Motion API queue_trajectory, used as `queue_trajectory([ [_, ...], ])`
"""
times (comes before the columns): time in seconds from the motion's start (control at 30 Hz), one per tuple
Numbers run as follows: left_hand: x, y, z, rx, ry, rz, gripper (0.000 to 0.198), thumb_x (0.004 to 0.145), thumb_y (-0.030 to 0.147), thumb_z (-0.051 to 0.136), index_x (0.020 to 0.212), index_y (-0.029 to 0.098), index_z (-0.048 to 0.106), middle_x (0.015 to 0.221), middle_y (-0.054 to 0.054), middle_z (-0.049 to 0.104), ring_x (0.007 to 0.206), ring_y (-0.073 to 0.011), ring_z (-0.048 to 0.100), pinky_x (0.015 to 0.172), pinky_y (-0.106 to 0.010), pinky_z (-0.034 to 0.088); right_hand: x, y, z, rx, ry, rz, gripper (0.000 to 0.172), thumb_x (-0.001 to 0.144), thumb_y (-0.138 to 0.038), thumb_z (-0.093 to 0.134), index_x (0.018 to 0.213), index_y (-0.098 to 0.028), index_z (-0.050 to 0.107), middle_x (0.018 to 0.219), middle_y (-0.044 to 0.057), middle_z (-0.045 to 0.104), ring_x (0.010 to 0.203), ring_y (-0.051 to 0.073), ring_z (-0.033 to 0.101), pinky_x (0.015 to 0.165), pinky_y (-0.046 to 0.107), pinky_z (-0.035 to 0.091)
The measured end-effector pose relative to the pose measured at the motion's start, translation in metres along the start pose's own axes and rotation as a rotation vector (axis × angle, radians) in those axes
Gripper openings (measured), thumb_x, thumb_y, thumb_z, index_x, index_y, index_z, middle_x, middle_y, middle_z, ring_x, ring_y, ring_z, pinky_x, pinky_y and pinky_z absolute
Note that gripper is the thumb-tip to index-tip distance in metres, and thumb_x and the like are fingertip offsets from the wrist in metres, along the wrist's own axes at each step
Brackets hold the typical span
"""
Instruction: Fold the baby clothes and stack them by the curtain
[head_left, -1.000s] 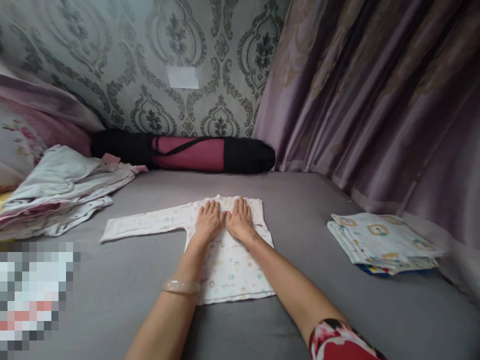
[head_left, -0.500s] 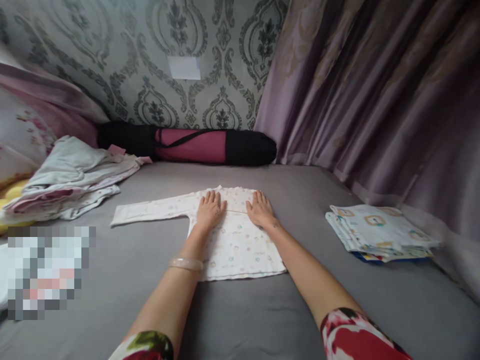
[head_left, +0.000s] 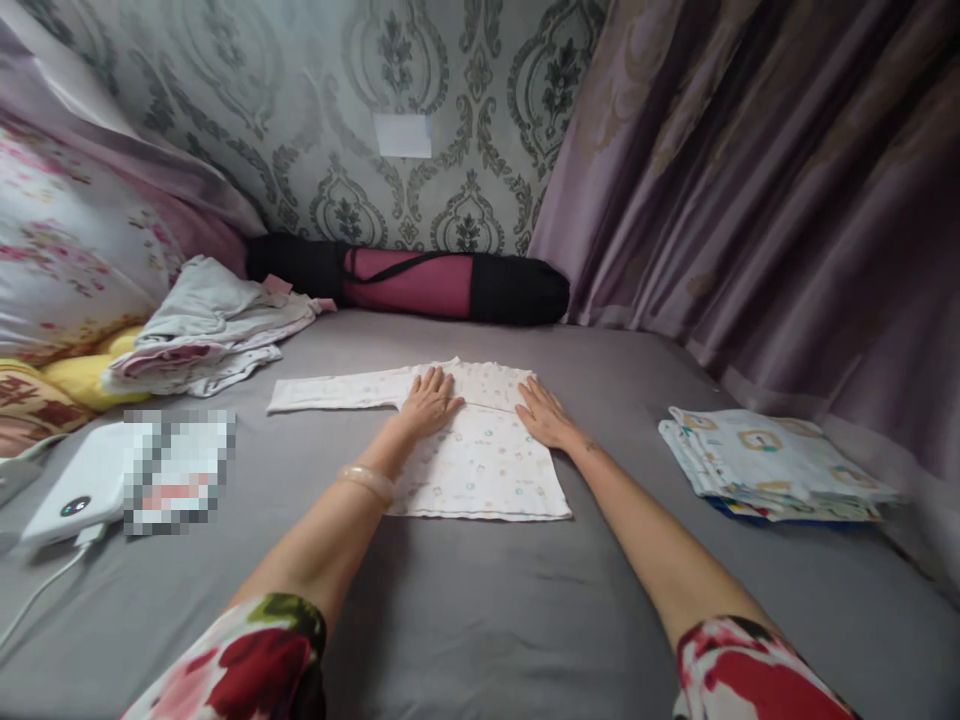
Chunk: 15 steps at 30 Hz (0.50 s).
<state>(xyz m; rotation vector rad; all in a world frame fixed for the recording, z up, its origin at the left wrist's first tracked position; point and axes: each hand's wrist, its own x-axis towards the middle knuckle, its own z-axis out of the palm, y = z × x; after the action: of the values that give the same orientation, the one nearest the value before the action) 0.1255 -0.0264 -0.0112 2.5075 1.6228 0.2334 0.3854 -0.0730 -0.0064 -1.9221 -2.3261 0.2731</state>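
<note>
A wide grey bed (head_left: 480,620) fills the view, and a mauve pleated curtain (head_left: 787,200) closes it on the right. A long black and pink rolled bag (head_left: 420,285) is laid against the far wall. A loose pile of pale clothes (head_left: 210,335) is seen at the far left of the bed.

In the middle of the bed, a white long-sleeved baby shirt with small coloured print (head_left: 484,480) is spread flat. Its one visible sleeve (head_left: 330,392) is stretched out to the left. A folded stack of printed white cloths (head_left: 772,465) is placed well apart from it, near the curtain.

The left hand (head_left: 429,400) is laid palm down on the upper part of the shirt, near the root of the sleeve. The right hand (head_left: 544,415) is laid palm down at the upper right edge. Both hands are released and flat, with the fingers extended, and nothing is grasped. A pale translucent bangle (head_left: 366,482) is worn on the left wrist.

A second ago the two hands were pressed side by side in the middle of the chest. Since then the right hand has been slid outward to the right edge, while the left hand has hardly been moved. It is judged that the cloth has been smoothed across its width, as almost no wrinkle is seen between the hands.
</note>
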Motion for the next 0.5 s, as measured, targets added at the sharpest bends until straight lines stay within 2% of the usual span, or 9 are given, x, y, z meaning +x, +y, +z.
queue_trajectory([
  [0.07, -0.01, -0.011, -0.007, 0.001, 0.024, -0.052, 0.063, 0.095, 0.048, 0.031, 0.145, 0.009, 0.032, 0.155, -0.02, 0.021, 0.145, -0.0316, 0.012, 0.115, -0.049, 0.014, -0.019, -0.004, 0.001, -0.005, -0.007, -0.028, 0.063, 0.096, -0.044, 0.025, 0.151, -0.013, 0.021, 0.159, 0.011, 0.006, 0.146, 0.024, 0.008, 0.117, 0.043, 0.012],
  [0.13, -0.019, -0.028, -0.016, -0.002, 0.092, -0.157, 0.059, 0.095, 0.044, 0.031, 0.141, 0.008, 0.037, 0.152, -0.02, 0.029, 0.143, -0.0322, 0.021, 0.114, -0.047, 0.019, -0.041, -0.007, 0.003, -0.013, -0.02, -0.062, 0.064, 0.096, -0.045, 0.026, 0.152, -0.014, 0.021, 0.159, 0.011, 0.005, 0.146, 0.024, 0.007, 0.117, 0.043, 0.011],
  [0.23, -0.032, -0.06, -0.031, -0.026, 0.195, -0.403, 0.048, 0.092, 0.028, 0.032, 0.132, 0.007, 0.049, 0.136, -0.022, 0.05, 0.128, -0.0314, 0.044, 0.105, -0.041, 0.034, -0.075, -0.008, -0.001, -0.004, -0.071, -0.12, 0.063, 0.096, -0.046, 0.029, 0.152, -0.017, 0.023, 0.159, 0.01, 0.003, 0.146, 0.023, 0.005, 0.118, 0.042, 0.007],
  [0.3, -0.039, -0.081, -0.039, -0.058, 0.249, -0.596, 0.045, 0.088, 0.019, 0.032, 0.126, 0.008, 0.055, 0.122, -0.023, 0.058, 0.117, -0.0326, 0.052, 0.097, -0.042, 0.04, -0.094, -0.005, -0.009, 0.019, -0.133, -0.153, 0.067, 0.093, -0.051, 0.036, 0.152, -0.021, 0.024, 0.159, 0.008, 0.004, 0.146, 0.023, 0.006, 0.118, 0.041, 0.009],
  [0.43, -0.051, -0.115, -0.046, -0.022, 0.446, -0.906, 0.041, 0.083, 0.02, 0.038, 0.116, 0.007, 0.059, 0.124, -0.027, 0.052, 0.118, -0.0395, 0.045, 0.091, -0.051, 0.039, -0.114, -0.001, -0.038, 0.058, -0.268, -0.163, 0.07, 0.084, -0.048, 0.054, 0.148, -0.03, 0.033, 0.158, 0.007, 0.017, 0.145, 0.023, 0.016, 0.114, 0.036, 0.02],
  [0.5, -0.056, -0.127, -0.047, -0.008, 0.492, -1.009, 0.041, 0.081, 0.022, 0.042, 0.115, 0.005, 0.057, 0.126, -0.03, 0.049, 0.119, -0.0411, 0.043, 0.09, -0.053, 0.038, -0.114, -0.006, -0.056, 0.065, -0.312, -0.169, 0.054, 0.083, -0.041, 0.055, 0.136, -0.032, 0.052, 0.153, 0.007, 0.032, 0.141, 0.022, 0.029, 0.109, 0.033, 0.028],
])
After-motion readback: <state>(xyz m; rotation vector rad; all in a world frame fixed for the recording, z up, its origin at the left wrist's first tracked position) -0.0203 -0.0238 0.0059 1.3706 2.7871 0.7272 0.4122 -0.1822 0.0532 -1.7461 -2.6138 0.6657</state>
